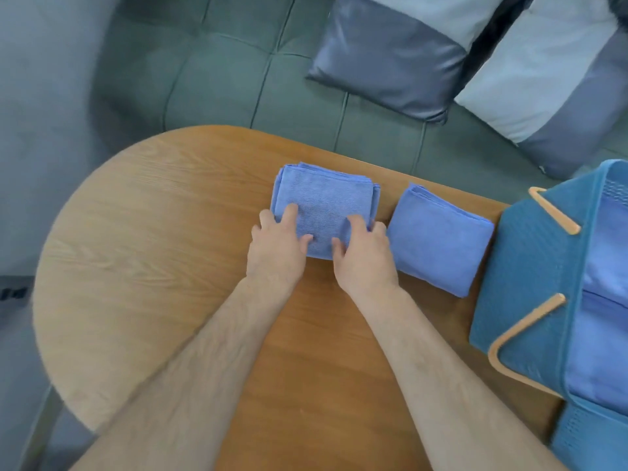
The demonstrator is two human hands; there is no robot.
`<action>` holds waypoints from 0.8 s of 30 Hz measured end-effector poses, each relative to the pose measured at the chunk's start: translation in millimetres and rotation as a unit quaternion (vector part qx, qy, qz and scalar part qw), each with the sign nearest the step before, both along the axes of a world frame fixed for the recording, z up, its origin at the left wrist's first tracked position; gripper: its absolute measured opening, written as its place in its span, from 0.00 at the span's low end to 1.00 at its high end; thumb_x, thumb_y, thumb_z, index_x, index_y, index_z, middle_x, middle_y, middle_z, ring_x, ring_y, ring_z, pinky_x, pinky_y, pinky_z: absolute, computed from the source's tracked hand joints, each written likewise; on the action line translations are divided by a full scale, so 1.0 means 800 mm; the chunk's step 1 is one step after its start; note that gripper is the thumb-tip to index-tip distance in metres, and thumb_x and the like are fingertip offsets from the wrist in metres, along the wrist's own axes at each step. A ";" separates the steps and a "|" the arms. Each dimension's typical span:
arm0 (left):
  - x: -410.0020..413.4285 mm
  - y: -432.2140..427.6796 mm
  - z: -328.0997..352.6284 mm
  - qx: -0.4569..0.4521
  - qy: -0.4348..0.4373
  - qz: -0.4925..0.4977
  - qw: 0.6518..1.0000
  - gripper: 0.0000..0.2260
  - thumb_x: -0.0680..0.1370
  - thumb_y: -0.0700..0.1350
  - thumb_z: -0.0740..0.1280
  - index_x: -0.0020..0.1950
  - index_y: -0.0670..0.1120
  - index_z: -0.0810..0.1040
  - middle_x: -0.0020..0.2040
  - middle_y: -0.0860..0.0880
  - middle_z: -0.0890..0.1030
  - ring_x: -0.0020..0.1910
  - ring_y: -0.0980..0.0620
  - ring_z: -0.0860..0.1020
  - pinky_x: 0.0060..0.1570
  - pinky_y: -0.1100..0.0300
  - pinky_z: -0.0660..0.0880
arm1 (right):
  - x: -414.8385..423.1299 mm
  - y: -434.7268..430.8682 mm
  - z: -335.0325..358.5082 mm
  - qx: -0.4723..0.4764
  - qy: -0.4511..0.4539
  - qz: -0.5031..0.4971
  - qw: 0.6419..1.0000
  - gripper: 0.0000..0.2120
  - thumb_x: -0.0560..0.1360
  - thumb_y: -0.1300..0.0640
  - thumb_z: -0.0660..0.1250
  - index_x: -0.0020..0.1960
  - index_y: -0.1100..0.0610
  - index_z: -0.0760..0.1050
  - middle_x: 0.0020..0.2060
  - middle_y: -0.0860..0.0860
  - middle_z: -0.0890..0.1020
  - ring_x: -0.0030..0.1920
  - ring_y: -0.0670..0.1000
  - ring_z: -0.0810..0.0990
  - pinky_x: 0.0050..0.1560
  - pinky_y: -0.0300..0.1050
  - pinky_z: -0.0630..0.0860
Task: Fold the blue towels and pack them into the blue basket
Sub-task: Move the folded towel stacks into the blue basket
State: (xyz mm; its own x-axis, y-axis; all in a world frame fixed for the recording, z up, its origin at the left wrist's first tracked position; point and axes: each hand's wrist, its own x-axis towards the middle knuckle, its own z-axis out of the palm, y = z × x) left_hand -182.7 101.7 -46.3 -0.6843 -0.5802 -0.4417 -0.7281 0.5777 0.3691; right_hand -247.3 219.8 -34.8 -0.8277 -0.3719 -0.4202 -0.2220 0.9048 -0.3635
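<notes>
Gripping a folded towel at its near corners with the left hand and right hand, fingers curled over its top and down its sides, thumbs lying on the cloth. Lying flat on the wooden bench, near the far edge. Just beside it to the right, not touching, a second folded towel. Further right, at the bench's end, the blue basket with tan handles, more blue cloth inside. Behind the bench, a green sofa carrying two grey cushions.
</notes>
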 end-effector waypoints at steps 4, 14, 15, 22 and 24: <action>-0.001 -0.009 0.003 0.005 0.016 0.011 1.000 0.23 0.82 0.53 0.65 0.76 0.54 0.65 0.63 0.43 0.68 0.57 0.43 0.70 0.55 0.53 0.69 | 0.003 -0.008 -0.005 -0.017 0.000 -0.069 0.997 0.14 0.81 0.53 0.64 0.65 0.55 0.69 0.58 0.60 0.70 0.58 0.62 0.73 0.57 0.52 0.73; 0.006 -0.009 0.009 0.086 -0.009 0.082 0.993 0.21 0.82 0.53 0.64 0.74 0.58 0.64 0.63 0.45 0.67 0.49 0.42 0.78 0.50 0.52 0.76 | -0.008 0.000 0.004 -0.040 -0.101 -0.151 0.983 0.10 0.79 0.60 0.64 0.56 0.50 0.67 0.57 0.56 0.68 0.50 0.60 0.78 0.48 0.49 0.76; 0.006 -0.009 0.010 0.105 0.003 0.101 0.989 0.20 0.82 0.53 0.65 0.73 0.58 0.65 0.63 0.46 0.66 0.43 0.44 0.79 0.44 0.56 0.76 | -0.008 0.004 0.006 -0.040 -0.117 -0.153 0.981 0.11 0.78 0.61 0.64 0.57 0.50 0.67 0.57 0.56 0.68 0.49 0.59 0.77 0.47 0.49 0.76; 0.017 -0.009 0.004 0.147 0.110 0.209 0.961 0.08 0.79 0.49 0.69 0.57 0.54 0.75 0.59 0.46 0.71 0.37 0.53 0.75 0.32 0.68 0.66 | -0.006 0.015 0.010 -0.119 -0.140 -0.182 0.966 0.07 0.80 0.51 0.66 0.56 0.49 0.69 0.56 0.55 0.74 0.43 0.50 0.77 0.39 0.44 0.73; 0.016 -0.011 0.005 0.193 0.150 0.257 0.935 0.07 0.75 0.45 0.70 0.49 0.55 0.76 0.52 0.44 0.78 0.37 0.50 0.75 0.35 0.61 0.70 | -0.009 0.017 0.010 -0.138 -0.146 -0.200 0.959 0.06 0.79 0.55 0.66 0.54 0.51 0.70 0.56 0.56 0.74 0.40 0.48 0.76 0.33 0.42 0.69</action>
State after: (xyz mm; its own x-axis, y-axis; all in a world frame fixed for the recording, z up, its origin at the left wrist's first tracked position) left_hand -169.9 93.1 -42.3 -0.4862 -0.7028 -0.5193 -0.7035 -0.0378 0.7097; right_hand -254.8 233.2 -27.0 -0.7895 -0.1801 -0.5868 0.2702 0.7564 -0.5957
